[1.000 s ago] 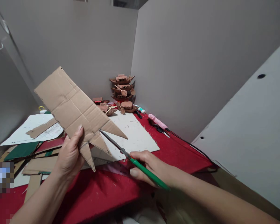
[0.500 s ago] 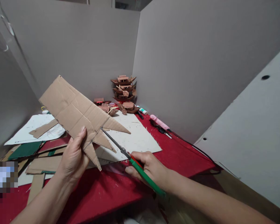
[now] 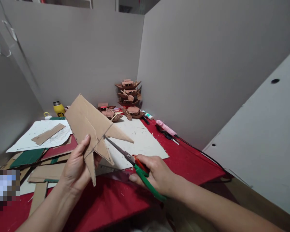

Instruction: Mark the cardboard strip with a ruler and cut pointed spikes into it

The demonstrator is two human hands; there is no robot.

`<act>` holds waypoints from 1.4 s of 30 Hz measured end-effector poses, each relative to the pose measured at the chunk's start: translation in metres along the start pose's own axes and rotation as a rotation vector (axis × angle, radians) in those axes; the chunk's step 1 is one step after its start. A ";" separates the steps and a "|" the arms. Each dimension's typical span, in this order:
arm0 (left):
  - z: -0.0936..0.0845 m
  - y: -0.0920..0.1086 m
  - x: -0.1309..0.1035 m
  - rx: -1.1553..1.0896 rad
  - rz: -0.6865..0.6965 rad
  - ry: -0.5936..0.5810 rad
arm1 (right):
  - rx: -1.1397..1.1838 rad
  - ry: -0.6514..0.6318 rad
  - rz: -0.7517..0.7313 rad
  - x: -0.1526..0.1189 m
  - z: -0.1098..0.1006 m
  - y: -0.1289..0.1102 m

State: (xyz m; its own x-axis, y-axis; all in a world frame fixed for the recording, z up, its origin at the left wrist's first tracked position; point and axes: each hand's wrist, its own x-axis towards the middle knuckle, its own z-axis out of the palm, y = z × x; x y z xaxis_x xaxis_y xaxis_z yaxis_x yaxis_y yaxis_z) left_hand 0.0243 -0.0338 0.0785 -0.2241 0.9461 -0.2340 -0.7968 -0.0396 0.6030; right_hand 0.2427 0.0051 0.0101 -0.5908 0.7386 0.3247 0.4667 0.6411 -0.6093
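Observation:
My left hand (image 3: pixel 75 166) grips a brown corrugated cardboard piece (image 3: pixel 88 124) by its lower edge, holding it up above the red table (image 3: pixel 183 158). The piece has long pointed flaps cut into its near end. My right hand (image 3: pixel 157 174) holds green-and-red-handled scissors (image 3: pixel 132 162); their blades point up and left and the tip sits in the notch between two flaps of the cardboard.
A white board (image 3: pixel 140 141) lies under the work. Cardboard and green scraps (image 3: pixel 36 161) pile at the left. Small brown model boats (image 3: pixel 129 96) stack in the far corner. A yellow bottle (image 3: pixel 58 109), a pink tool (image 3: pixel 166 127) and a black cable (image 3: pixel 203 154) lie nearby. Grey walls enclose the table.
My left hand has turned the cardboard, so its long far end now looks shorter and narrower. The scissors stay in the notch, and their red handle now shows.

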 end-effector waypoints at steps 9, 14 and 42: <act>0.000 0.005 -0.001 0.030 0.078 0.011 | -0.004 -0.007 -0.027 0.002 -0.001 -0.003; 0.000 0.005 0.001 0.009 0.084 0.007 | 0.010 -0.034 -0.045 0.003 -0.003 -0.004; 0.000 0.001 -0.004 0.083 -0.006 0.041 | -0.045 0.148 -0.157 0.001 0.000 0.014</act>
State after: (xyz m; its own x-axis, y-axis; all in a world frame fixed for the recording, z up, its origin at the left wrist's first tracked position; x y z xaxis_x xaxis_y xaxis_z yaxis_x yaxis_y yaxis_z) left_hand 0.0248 -0.0374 0.0798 -0.2438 0.9320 -0.2683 -0.7494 -0.0054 0.6621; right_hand 0.2487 0.0149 0.0022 -0.5570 0.6493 0.5178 0.4071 0.7569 -0.5113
